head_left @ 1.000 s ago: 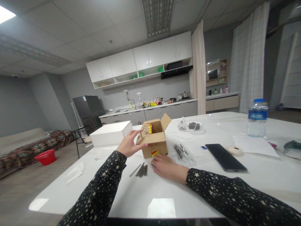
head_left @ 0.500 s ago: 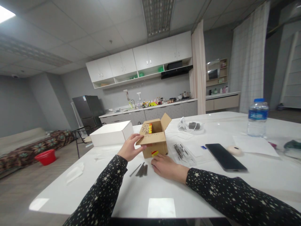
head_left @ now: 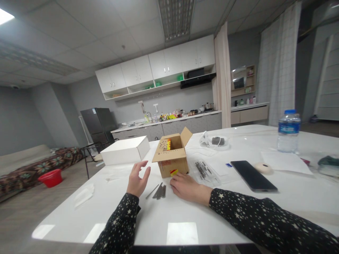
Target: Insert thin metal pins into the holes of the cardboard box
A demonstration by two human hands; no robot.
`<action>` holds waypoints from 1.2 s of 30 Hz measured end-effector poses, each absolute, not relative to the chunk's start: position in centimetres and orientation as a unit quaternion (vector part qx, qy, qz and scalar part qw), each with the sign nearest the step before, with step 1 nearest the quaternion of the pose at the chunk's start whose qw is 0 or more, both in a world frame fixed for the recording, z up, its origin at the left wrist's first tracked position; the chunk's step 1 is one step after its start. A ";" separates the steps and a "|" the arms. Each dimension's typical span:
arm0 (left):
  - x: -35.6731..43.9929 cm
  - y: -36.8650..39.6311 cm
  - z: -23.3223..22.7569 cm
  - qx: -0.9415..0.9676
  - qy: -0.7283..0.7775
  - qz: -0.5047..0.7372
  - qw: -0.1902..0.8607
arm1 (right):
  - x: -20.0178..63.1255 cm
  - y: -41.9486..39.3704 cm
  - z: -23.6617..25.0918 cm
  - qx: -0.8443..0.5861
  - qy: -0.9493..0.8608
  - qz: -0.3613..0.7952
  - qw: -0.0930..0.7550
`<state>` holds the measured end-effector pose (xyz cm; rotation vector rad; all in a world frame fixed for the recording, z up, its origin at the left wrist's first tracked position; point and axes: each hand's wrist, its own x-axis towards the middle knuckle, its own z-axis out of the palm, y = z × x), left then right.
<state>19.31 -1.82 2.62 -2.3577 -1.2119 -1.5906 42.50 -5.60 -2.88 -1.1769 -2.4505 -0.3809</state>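
My left hand (head_left: 138,179) is raised just left of the cardboard box (head_left: 173,167), fingers and thumb apart, touching nothing. The box stands with its top flaps open; a red-and-yellow packet (head_left: 168,144) shows inside. My right hand (head_left: 186,187) rests on the table at the box's front lower edge, its fingers curled down together. Whatever lies under those fingers is hidden. Between my hands lies a small fan of slim grey metal rods (head_left: 160,191), with one rod (head_left: 152,191) apart on the left. Right of the box, a clear plastic tray (head_left: 215,179) holds several dark metal pieces.
On the white table (head_left: 159,225) a white box (head_left: 125,151) stands behind my left hand. Further right are a black phone (head_left: 253,175), a round beige object (head_left: 263,168), a water bottle (head_left: 288,132), paper (head_left: 286,163) and a white device with a cord (head_left: 217,141).
My left hand has let go of the box's left flap and drawn back toward me and to the left. My right hand has stayed where it was.
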 end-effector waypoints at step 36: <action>16.5 -2.5 -3.5 -0.824 -0.501 -0.266 -0.007 | 42.4 -6.3 -2.6 -0.410 -0.882 -0.147 0.178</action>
